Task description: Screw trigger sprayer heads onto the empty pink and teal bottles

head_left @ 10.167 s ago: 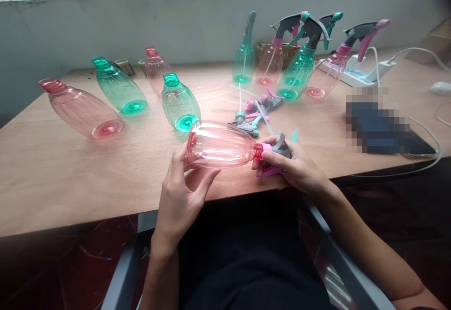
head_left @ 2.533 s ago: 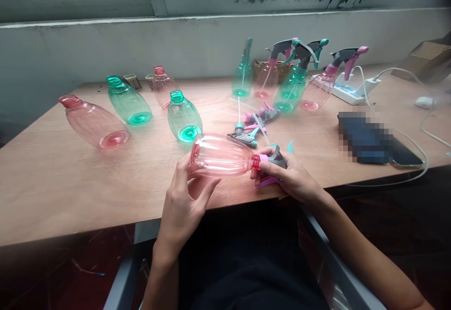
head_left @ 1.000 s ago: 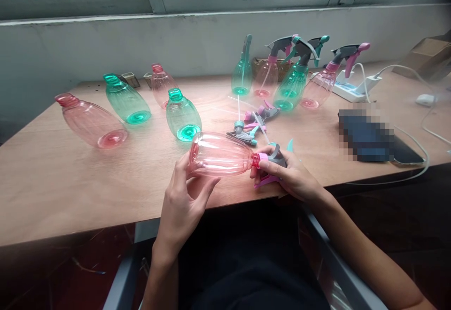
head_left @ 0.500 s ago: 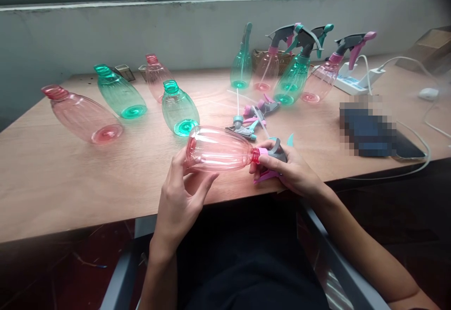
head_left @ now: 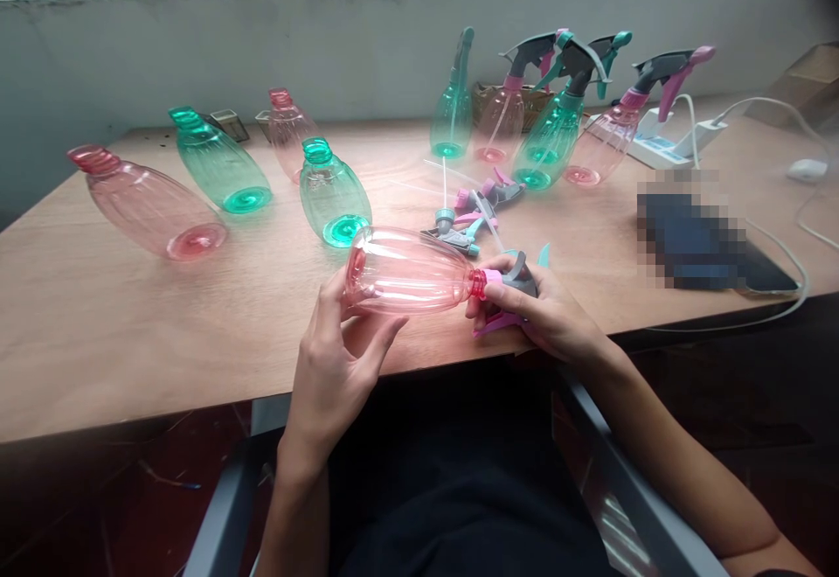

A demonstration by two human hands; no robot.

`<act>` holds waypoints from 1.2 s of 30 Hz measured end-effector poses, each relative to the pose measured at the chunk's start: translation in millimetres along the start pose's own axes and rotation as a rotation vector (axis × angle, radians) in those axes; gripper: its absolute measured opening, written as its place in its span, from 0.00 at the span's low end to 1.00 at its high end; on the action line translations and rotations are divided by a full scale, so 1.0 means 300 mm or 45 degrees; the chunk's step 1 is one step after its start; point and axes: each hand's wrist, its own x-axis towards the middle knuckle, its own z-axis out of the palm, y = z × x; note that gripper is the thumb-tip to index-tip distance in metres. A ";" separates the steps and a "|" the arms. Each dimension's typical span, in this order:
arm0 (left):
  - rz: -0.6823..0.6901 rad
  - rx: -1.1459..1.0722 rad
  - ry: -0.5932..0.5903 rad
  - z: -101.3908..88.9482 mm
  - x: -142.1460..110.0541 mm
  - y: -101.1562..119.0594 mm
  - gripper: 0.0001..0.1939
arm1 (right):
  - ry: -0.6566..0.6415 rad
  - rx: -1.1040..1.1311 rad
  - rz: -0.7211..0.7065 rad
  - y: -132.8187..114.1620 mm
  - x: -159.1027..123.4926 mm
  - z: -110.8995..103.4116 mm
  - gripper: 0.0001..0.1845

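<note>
A clear pink spray bottle (head_left: 412, 273) lies sideways in the air above the table's front edge, its neck to the right. My left hand (head_left: 334, 363) supports its base end, fingers behind it and thumb held off below. At the neck, my right hand (head_left: 551, 306) grips a grey-and-pink trigger spray head (head_left: 519, 276), thumb on the pink collar. The collar meets the red threaded neck; how far it is screwed on I cannot tell. Just beyond the bottle lie loose spray heads, one grey and teal (head_left: 449, 232), others grey and pink (head_left: 502, 192).
Open bottles without heads stand at left, pink (head_left: 150, 210) and green (head_left: 223, 166), with a green one (head_left: 334, 197) close behind my left hand. Bottles with spray heads (head_left: 547, 144) stand at the back right. A power strip (head_left: 655, 149), cables and a blurred dark device (head_left: 691, 240) lie right.
The view has tilted slightly, so the table things sit a little higher in the picture. Both hands keep nearly the same hold on the bottle and spray head.
</note>
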 end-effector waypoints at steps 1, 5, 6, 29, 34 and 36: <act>0.000 -0.002 0.001 0.000 0.000 0.000 0.40 | -0.003 0.003 -0.003 0.000 -0.001 0.000 0.16; -0.003 -0.006 0.001 0.001 -0.001 0.001 0.40 | -0.006 0.007 0.002 -0.001 -0.002 -0.001 0.15; -0.005 -0.003 0.000 0.001 -0.001 0.001 0.40 | -0.003 0.005 0.005 -0.001 -0.002 -0.001 0.15; -0.011 0.032 -0.001 -0.003 0.000 0.000 0.40 | -0.017 0.008 -0.021 -0.004 -0.001 0.002 0.13; -0.027 0.023 0.002 -0.002 -0.003 -0.005 0.40 | -0.035 0.015 -0.014 -0.004 0.001 0.002 0.12; -0.024 0.024 0.002 -0.003 -0.004 -0.006 0.40 | -0.026 0.012 -0.013 -0.003 0.002 0.002 0.13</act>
